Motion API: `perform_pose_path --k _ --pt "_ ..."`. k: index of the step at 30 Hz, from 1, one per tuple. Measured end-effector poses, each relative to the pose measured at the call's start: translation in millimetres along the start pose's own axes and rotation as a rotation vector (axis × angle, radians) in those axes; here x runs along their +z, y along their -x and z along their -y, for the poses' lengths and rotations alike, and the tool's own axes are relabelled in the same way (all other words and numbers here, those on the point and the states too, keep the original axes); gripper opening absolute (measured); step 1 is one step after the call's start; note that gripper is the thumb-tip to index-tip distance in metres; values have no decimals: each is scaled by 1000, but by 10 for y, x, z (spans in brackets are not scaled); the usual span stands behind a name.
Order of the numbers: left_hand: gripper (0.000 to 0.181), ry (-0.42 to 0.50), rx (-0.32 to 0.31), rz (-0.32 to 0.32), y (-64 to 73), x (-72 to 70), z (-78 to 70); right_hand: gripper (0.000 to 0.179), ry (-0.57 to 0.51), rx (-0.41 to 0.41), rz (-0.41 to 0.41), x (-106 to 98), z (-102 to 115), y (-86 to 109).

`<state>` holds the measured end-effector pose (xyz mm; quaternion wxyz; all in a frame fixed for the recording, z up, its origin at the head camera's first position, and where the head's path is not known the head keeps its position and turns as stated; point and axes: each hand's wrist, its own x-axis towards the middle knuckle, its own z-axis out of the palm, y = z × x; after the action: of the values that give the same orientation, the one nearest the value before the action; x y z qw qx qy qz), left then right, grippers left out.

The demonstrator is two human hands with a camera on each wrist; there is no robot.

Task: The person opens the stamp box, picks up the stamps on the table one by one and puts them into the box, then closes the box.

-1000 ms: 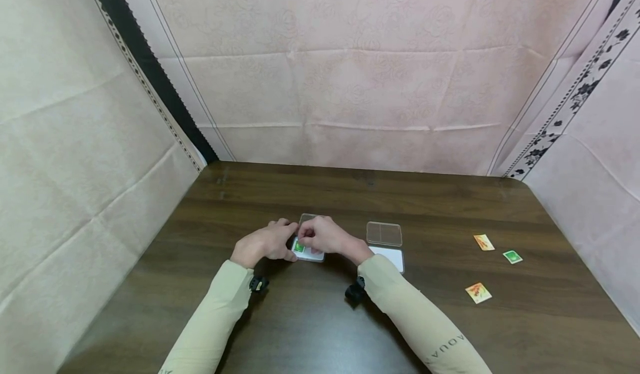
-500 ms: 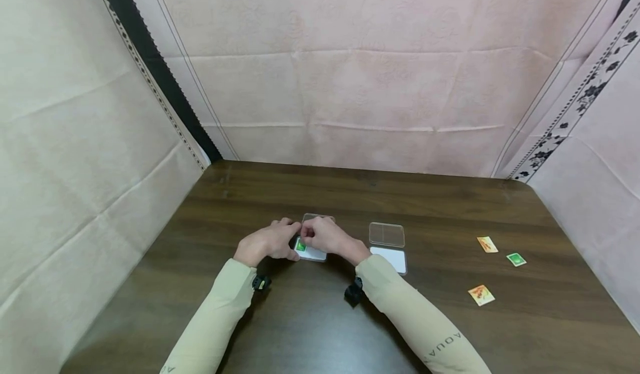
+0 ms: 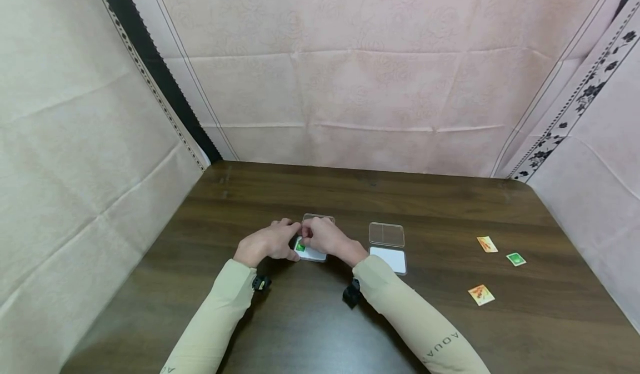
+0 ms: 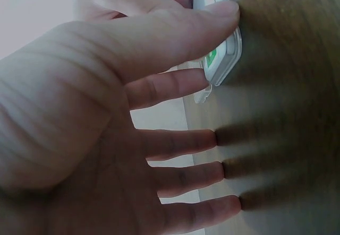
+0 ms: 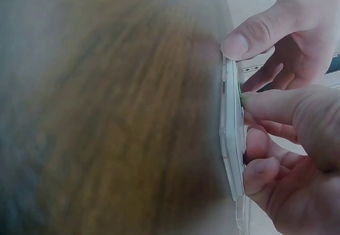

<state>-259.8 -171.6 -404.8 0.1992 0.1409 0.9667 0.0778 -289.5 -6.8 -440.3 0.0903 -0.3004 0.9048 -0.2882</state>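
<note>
We see a flat first case (image 3: 314,255) lying open on the brown table (image 3: 320,324) under both hands, its clear lid (image 3: 314,215) toward 12 o'clock and its white tray toward 6, the tray's long axis running roughly from 9 to 3. On the tray, at its 9 o'clock end, we find a small green piece (image 3: 300,247), partly covered by fingers. The left hand (image 3: 270,240) comes in from 8 o'clock with a wide, loose spread: its thumb lies across the tray's rim, its index fingertip is at the corner, and the other fingers stretch straight down to the table. The right hand (image 3: 327,236) comes in from 4 o'clock, fingers bent, its thumb tip touching the green piece; we cannot tell whether it pinches that piece or only presses it. At 3 o'clock from these hands, we see a second case (image 3: 389,259), also open, lid toward 12, its plain white tray lengthwise from 9 to 3. Farther out at 3 o'clock lie an orange card (image 3: 487,244), pointing from 11 to 5, and a green card (image 3: 516,259); a squarish orange-and-yellow card (image 3: 481,295) lies toward 4.
</note>
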Motion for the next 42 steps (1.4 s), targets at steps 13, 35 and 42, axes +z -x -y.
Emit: perform_pose_path --k 13,35,42 --pt "70 2 -1 -7 -10 20 13 19 47 -15 -11 -68 5 30" --pt "73 19 -17 -1 2 26 -6 13 40 -35 51 -356 54 282" --pt "65 24 -9 -9 -12 19 -3 10 46 -32 0 -430 56 388"
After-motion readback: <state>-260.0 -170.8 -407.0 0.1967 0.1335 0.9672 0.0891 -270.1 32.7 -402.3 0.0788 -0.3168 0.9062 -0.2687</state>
